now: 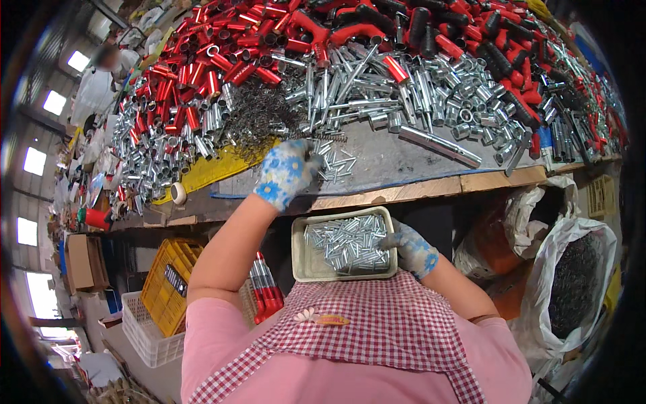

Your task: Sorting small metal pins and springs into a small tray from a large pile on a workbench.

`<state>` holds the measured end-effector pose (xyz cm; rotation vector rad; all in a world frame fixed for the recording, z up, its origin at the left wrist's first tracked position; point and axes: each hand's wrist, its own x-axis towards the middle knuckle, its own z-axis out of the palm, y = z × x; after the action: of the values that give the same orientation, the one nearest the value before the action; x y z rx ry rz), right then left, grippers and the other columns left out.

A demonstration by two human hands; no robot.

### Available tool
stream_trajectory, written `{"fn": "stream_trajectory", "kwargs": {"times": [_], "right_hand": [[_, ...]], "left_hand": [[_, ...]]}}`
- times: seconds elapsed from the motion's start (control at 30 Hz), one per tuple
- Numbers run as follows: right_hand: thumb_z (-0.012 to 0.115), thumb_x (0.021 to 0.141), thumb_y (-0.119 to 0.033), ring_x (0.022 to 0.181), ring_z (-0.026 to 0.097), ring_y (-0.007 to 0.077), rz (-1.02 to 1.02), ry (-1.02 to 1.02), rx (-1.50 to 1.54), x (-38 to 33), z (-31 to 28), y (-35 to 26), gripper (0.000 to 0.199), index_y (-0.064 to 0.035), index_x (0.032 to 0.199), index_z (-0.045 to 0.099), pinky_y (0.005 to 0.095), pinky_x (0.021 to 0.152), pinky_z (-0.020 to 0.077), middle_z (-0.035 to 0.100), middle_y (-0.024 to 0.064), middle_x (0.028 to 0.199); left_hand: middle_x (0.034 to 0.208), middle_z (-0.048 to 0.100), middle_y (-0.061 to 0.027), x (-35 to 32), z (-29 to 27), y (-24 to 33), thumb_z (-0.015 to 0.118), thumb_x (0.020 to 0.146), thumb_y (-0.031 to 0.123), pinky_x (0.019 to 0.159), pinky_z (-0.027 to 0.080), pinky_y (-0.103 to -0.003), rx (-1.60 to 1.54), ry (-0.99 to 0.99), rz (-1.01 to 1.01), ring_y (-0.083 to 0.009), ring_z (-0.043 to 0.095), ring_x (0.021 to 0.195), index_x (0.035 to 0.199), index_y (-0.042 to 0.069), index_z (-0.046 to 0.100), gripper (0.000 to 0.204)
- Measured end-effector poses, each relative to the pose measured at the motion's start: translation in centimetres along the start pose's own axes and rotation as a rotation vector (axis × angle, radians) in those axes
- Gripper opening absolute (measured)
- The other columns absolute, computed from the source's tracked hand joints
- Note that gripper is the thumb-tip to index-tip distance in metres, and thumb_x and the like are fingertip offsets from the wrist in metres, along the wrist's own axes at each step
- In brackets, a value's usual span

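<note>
One grip, the right hand (415,251), clasps the tray (301,261) near the apron (383,323); the left hand (286,174) curls by loose pins (340,165) on the table (498,180), its hold unclear. Best keep the tray level.

The left hand's (288,174) fingertips are blurred and dark near the tabletop's (498,180) front edge; whether they pinch anything cannot be told. The tray (301,259) hides part of the right hand (416,252). Along the tabletop's far edge, the picture's top cuts off the red parts (239,71). Beyond its left edge, a person (94,91) is blurred. The tangled springs (262,111) and the sack's (607,248) black contents (575,286) are too small to tell apart.
</note>
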<state>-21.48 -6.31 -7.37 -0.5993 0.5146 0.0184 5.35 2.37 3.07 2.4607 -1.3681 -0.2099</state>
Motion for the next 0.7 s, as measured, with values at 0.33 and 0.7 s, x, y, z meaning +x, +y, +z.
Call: {"fn": "stream_trajectory", "kwargs": {"times": [0.33,0.7], "right_hand": [[0.053,0.065,0.006,0.12,0.062,0.0331,-0.02,0.002,0.032,-0.6,-0.4,-0.1,0.08,0.0021,0.144,0.042,0.0427,0.105,0.0519,0.058,0.0216,0.132],[0.05,0.068,0.01,0.123,0.06,0.0333,0.0,0.012,-0.013,-0.8,0.2,-0.5,0.079,0.0079,0.146,0.037,0.0405,0.106,0.0494,0.057,0.0241,0.134]], "left_hand": [[0.104,0.07,-0.0256,4.2,1.0,1.2,0.074,0.081,0.044,0.091,0.053,-0.047,0.172,-0.252,-0.011,-0.0391,0.067,0.102,0.103,0.0,0.073,0.049],[0.098,0.072,-0.0218,4.2,2.3,1.8,0.073,0.08,0.028,0.086,0.055,-0.048,0.12,-0.2,0.015,-0.0386,0.069,0.096,0.1,0.005,0.074,0.031]]}}
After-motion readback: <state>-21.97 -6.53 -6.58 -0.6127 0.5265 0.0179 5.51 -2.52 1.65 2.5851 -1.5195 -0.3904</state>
